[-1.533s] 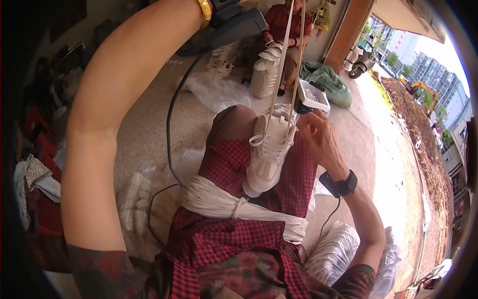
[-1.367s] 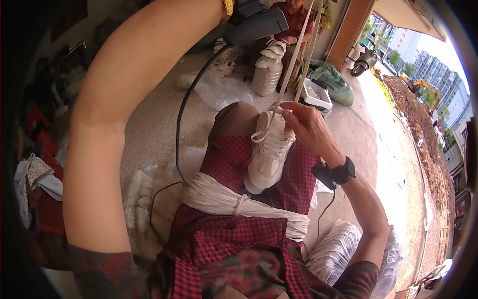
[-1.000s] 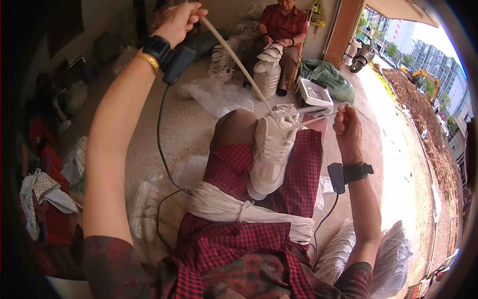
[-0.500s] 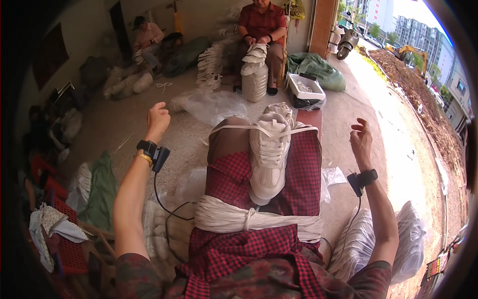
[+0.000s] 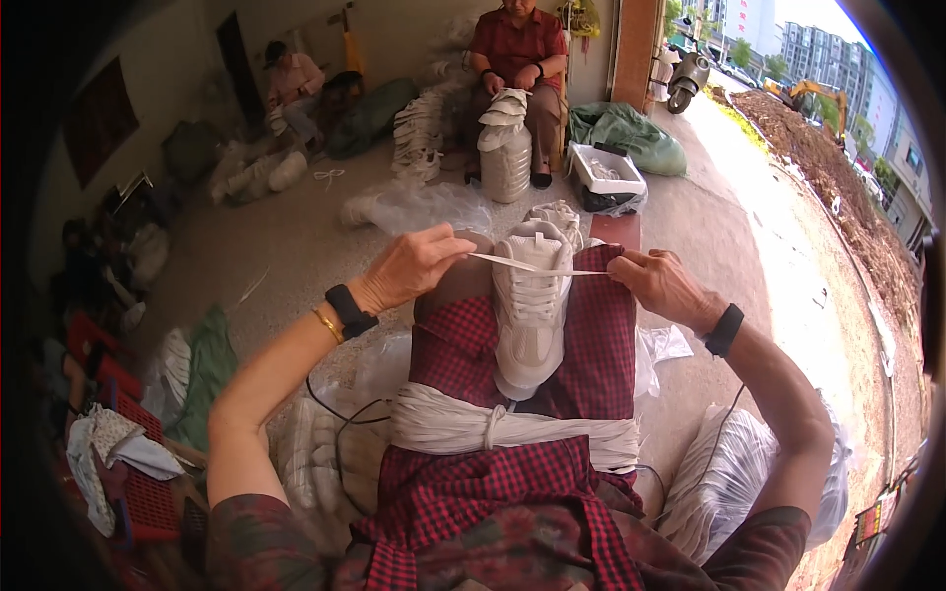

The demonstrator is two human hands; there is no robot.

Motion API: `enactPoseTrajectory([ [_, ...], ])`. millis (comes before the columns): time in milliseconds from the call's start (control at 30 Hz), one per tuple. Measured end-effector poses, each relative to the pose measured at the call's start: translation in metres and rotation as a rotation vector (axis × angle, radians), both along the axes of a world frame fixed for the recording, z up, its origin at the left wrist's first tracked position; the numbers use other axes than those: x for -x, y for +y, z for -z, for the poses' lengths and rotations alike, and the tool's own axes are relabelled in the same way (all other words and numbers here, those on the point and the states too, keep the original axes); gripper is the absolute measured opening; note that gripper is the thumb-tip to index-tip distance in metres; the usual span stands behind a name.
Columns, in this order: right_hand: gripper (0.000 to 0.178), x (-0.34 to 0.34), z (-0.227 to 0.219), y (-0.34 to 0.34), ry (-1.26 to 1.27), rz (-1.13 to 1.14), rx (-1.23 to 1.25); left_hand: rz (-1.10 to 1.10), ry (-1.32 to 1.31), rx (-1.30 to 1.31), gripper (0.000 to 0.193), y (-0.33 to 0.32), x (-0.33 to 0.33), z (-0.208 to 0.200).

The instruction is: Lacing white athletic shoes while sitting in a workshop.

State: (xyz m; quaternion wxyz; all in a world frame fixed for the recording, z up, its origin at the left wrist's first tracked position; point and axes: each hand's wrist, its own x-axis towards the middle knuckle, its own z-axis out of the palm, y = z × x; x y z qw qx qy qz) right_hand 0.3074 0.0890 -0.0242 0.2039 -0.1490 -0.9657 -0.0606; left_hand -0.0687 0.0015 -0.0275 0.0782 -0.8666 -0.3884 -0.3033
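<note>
A cream-white sneaker (image 5: 529,340) rests between my knees, its toe toward me. Its white shoelace (image 5: 588,273) stretches almost straight across the upper part of the shoe. My left hand (image 5: 419,262) pinches one end beside the left knee. At the other end, my right hand (image 5: 662,284) has its fingers closed on the lace over the right knee. Behind the sneaker, part of another white shoe (image 5: 560,217) shows. A thick bundle of white laces (image 5: 542,435), knotted in the middle, lies across my lap on a red-and-black checked apron (image 5: 463,483).
Ahead, a person in red (image 5: 518,54) sits behind a clear plastic jug (image 5: 506,165) topped with shoe pieces. A white bin (image 5: 607,175) stands right of it. Plastic-wrapped bundles (image 5: 734,473) lie beside my right arm; a red crate (image 5: 148,453) is at my left.
Both hands have come inward from out at the sides, where they were raised. The lace ends, earlier hanging over my knees, are now gripped and drawn across the shoe.
</note>
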Motion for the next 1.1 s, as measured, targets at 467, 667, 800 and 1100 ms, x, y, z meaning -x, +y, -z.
enactPoseTrajectory([
  [467, 0.004, -0.235, -0.093, -0.030, -0.011, 0.895, -0.289, -0.601, 0.145, -0.406, 0.013, -0.152, 0.187, -0.122],
  [667, 0.012, -0.207, -0.094, -0.036, 0.395, 0.782, -0.916, -0.771, 0.437, -0.951, 0.019, -0.165, 0.156, -0.117],
  [800, 0.020, -0.110, -0.024, -0.056, 1.040, 0.561, -0.050, -0.824, -0.246, -0.843, 0.020, -0.132, 0.126, -0.053],
  [1100, 0.010, 0.052, 0.026, -0.048, 0.838, 0.174, 0.883, -0.195, -0.917, 0.247, 0.019, -0.026, -0.032, 0.013],
])
